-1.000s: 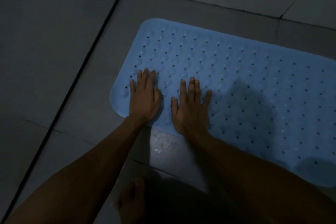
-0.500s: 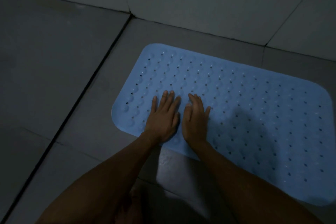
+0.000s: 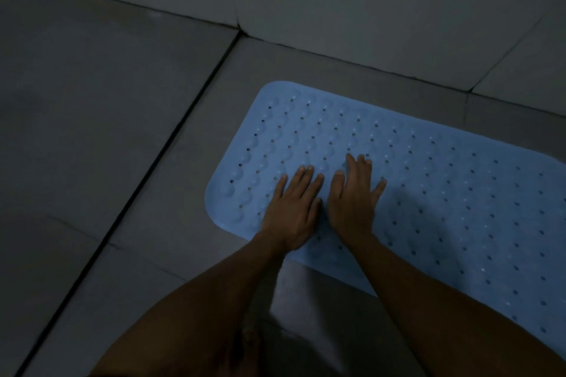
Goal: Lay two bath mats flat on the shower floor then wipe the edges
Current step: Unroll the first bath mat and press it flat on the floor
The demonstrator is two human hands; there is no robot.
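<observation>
You are pressing your left hand and right hand, fingers straight, side by side on a perforated, dimpled blue rubber bath mat with rounded corners, lying flat on the grey tiled shower floor.

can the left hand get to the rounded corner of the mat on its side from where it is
Probably yes. The left hand lies flat on the blue mat, and the near left corner lies just beside it on the floor, with nothing between them.

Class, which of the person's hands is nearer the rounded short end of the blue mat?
Left. The left hand presses nearest that end of the blue mat; the right hand lies beside it, farther in.
</observation>
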